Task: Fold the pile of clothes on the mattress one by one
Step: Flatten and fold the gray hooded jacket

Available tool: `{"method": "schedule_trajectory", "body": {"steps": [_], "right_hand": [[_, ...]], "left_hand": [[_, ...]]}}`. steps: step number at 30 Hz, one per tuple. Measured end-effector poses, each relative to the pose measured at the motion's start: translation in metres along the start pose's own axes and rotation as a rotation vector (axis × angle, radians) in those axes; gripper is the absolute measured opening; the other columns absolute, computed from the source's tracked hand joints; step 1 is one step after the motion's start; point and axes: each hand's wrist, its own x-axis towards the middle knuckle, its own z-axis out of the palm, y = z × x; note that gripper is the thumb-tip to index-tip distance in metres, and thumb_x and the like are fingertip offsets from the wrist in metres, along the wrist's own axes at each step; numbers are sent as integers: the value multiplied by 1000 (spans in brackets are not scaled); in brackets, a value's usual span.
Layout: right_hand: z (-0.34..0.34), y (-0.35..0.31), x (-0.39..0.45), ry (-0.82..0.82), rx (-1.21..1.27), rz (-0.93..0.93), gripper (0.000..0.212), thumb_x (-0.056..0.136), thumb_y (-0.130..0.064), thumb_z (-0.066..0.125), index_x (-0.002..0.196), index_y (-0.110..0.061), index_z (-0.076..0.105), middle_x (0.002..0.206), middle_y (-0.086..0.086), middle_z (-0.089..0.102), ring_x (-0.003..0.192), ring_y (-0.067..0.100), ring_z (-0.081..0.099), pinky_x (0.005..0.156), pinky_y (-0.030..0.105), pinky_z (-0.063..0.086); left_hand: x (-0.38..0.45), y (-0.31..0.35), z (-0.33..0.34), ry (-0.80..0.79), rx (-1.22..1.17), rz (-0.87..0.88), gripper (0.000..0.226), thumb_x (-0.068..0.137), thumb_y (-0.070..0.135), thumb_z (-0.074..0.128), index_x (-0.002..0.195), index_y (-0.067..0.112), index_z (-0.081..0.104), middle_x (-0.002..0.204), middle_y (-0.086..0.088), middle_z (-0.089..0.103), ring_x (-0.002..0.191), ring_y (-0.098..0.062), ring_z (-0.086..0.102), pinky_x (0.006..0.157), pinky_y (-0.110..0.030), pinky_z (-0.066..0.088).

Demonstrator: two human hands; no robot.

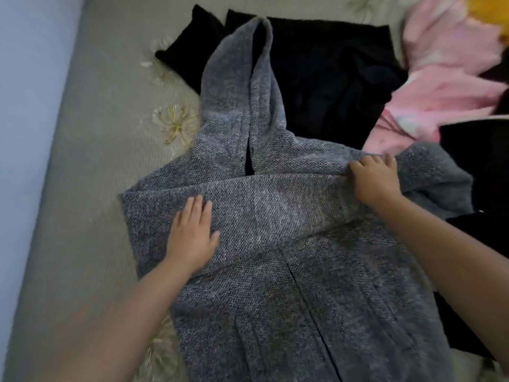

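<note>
Midway, judging from the single head view: grey knitted hooded cardigan with a front zip (275, 244) spread face-up on the beige flower-printed mattress (91, 166), hood pointing away, one sleeve already laid straight across the chest. Left hand (192, 235) flat on that folded sleeve near its cuff end, fingers straight and together, pressing down and gripping nothing. Right hand (376, 180) at the garment's right shoulder, fingers curled over a bunched ridge of the grey knit and pinching it. Right sleeve crumpled out past that hand toward the pile, not yet brought in. So probably the second sleeve fold in hand, with the hood and the lengthwise body folds to follow. No finished, stacked item anywhere in view; whether any lies out of frame cannot be told. Plenty left beyond this one piece: black garment (330, 73) spread beneath and behind the hood, pink fabric with pale print (446, 78) heaped to the right, a blurred strip of yellow cloth (490, 12) at the top corner, more dark cloth (479, 166) along the right edge. Crowding likely on that right side, the loose sleeve touching the pile. Pale blue wall (24, 106) alongside the mattress on the left.
</note>
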Motion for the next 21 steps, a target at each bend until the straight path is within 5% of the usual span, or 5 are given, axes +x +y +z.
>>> {"method": "schedule_trajectory", "body": {"steps": [4, 8, 11, 15, 21], "right_hand": [[-1, 5, 8, 78, 71, 25, 31, 87, -7, 45, 116, -7, 57, 122, 16, 53, 119, 30, 43, 111, 48, 9], [2, 37, -24, 221, 240, 105, 31, 89, -14, 47, 118, -6, 58, 121, 15, 54, 118, 31, 44, 110, 50, 8], [7, 81, -66, 373, 473, 375, 41, 82, -13, 60, 120, 0, 55, 120, 22, 54, 113, 38, 48, 102, 47, 28], [26, 133, -96, -3, 813, 818, 73, 82, -30, 67, 138, -1, 31, 135, 21, 43, 124, 34, 42, 99, 39, 36], [51, 141, -78, 64, 1210, 884, 20, 88, -9, 55, 70, -9, 63, 68, 13, 58, 54, 19, 52, 62, 32, 43]], "left_hand": [[1, 21, 15, -136, 119, -114, 66, 96, 48, 19, 146, 13, -4, 155, -8, -8, 142, -24, -7, 113, -49, 5], [1, 47, 6, 21, 106, -64, 65, 96, 45, 24, 146, 10, 4, 155, -10, -2, 143, -24, -3, 114, -45, 6], [6, 78, 2, 111, 66, 100, 67, 96, 44, 26, 146, 9, -1, 155, -10, -8, 142, -22, -10, 114, -36, -4], [22, 132, 12, 108, 12, 219, 70, 96, 46, 22, 144, 9, -12, 153, -8, -19, 139, -19, -20, 108, -31, -15], [28, 174, 40, 5, 158, 141, 70, 95, 51, 15, 145, 8, -9, 154, -10, -13, 142, -23, -11, 114, -39, -4]]}}
